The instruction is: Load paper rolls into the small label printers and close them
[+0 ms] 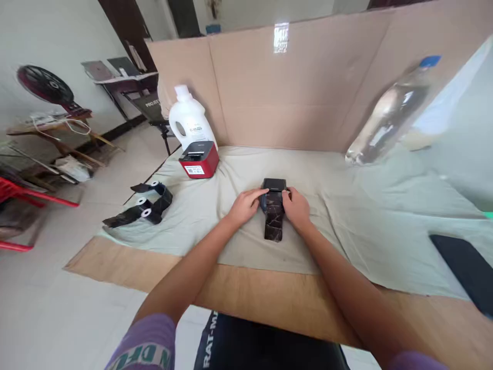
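A small black receipt printer (275, 184) sits on the cloth in front of me. A dark strip of paper (273, 218) with pale crack-like lines runs from it toward me and lies on the cloth. My left hand (245, 206) is at the printer's left side, its index finger reaching onto the top edge. On the other side, my right hand (296, 206) grips the printer's right edge, with the thumb near the strip. Between them the two hands hold the printer; parts of its sides are hidden by my fingers.
Several black paper rolls (152, 215) with loose tails lie at left. Behind them are a red printer (200, 160) and a white jug (190, 121). A clear bottle (393, 113) leans against the cardboard (300, 82) at right. A dark phone-like slab (464, 267) lies at far right.
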`<state>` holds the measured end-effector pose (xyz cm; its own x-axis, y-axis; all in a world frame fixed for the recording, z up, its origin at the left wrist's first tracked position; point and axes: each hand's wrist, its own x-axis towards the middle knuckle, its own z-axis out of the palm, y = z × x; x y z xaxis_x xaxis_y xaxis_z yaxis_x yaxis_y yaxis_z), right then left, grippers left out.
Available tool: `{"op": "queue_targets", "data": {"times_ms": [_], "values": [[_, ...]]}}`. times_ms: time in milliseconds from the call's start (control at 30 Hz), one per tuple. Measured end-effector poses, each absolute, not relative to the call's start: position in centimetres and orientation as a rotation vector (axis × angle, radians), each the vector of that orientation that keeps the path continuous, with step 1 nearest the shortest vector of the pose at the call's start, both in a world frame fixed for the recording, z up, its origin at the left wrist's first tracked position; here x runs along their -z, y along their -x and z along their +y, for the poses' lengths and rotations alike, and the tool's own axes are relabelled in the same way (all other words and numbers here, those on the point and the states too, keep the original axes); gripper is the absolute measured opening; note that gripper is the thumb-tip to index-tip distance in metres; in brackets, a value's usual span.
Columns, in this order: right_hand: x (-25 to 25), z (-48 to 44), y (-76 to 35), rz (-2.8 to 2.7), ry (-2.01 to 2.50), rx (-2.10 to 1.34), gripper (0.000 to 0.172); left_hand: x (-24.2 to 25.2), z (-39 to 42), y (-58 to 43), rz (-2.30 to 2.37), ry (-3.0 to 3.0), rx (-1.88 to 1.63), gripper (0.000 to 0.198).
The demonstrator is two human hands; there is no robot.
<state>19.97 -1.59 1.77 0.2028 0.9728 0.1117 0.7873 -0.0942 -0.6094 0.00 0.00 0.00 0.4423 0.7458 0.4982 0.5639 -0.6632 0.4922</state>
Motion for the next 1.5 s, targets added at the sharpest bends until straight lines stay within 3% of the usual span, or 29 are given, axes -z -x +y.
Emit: {"op": "queue_targets", "data": {"times_ms": [233,467,633,867,1167,1500], "values": [[-1.9,-1.6,-20.2,-1.601,1.913,-0.454,0.043,0.0,-0.3,0.2,1.143,-2.461,-0.943,0.057],[-0.7,-1.7,-20.5,-1.479,1.529,-0.329,0.033,-0.3,-0.5,0.2,1.169,-2.514,-0.899,0.061],[-0.8,-1.5,-20.4,-1.589,1.394,-0.253,0.048,-0.1,-0.4,0.1,1.217,-2.509,-0.857,0.067],[-3.4,1.1,-21.6,-1.763,1.659,-0.333,0.055,-0.2,-0.4,0.2,1.255,-2.527,-0.781,0.067],[-11.0,4.7,-18.9,-2.202,2.218,-0.487,0.038,-0.5,-0.6,0.1,1.257,-2.487,-0.773,0.067],[-9.8,5.5,-18.3,-2.371,2.187,-0.635,0.043,-0.5,-0.5,0.1,1.247,-2.471,-0.765,0.065]]}}
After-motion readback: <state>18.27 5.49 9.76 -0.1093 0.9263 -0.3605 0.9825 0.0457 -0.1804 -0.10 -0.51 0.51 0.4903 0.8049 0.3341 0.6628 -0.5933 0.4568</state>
